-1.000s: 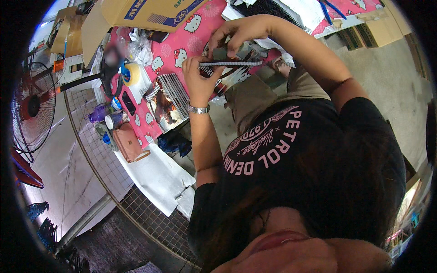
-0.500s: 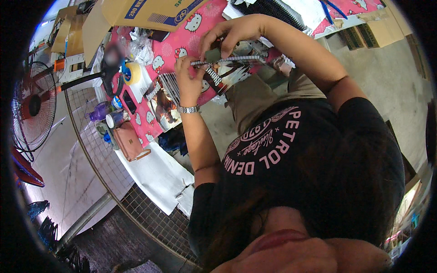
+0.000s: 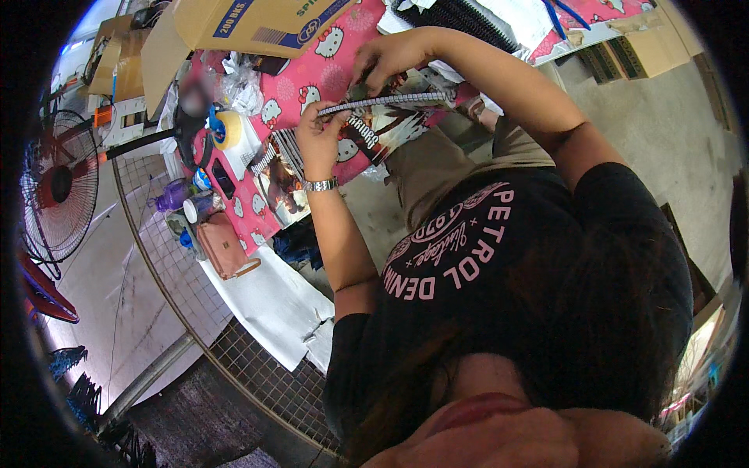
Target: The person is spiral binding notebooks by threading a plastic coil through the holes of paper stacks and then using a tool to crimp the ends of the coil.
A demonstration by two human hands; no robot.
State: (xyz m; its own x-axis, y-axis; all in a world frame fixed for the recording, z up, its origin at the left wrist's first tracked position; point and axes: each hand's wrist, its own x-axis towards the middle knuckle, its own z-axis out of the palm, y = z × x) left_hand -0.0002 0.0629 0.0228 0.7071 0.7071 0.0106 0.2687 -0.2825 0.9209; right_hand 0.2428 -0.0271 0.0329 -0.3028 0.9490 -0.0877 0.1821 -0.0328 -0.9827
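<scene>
A spiral-bound notebook [image 3: 390, 125] with a dark and reddish picture cover lies across the near edge of the pink table, its white coil running left to right. My left hand [image 3: 318, 144] pinches the coil's left end between thumb and fingers. Just beyond the coil is my right hand [image 3: 396, 59], over the notebook's far cover. Its fingers are bent toward the thumb, and what lies between them is too dark to name. A stack of similar notebooks [image 3: 282, 183] sits left of my left wrist.
An open cardboard box [image 3: 257, 27] stands at the far side of the pink-covered table [image 3: 269, 82]. Black spiral coils [image 3: 460, 23] lie at far right. Leftward are a tape roll [image 3: 228, 129], a phone [image 3: 223, 178], a pink pouch [image 3: 222, 246], a metal rail [image 3: 160, 285] and a fan [image 3: 62, 183].
My right hand has moved slightly away from the coil, and the grey-green piece seen under its fingers is no longer visible. My left hand still pinches the coil's left end.
</scene>
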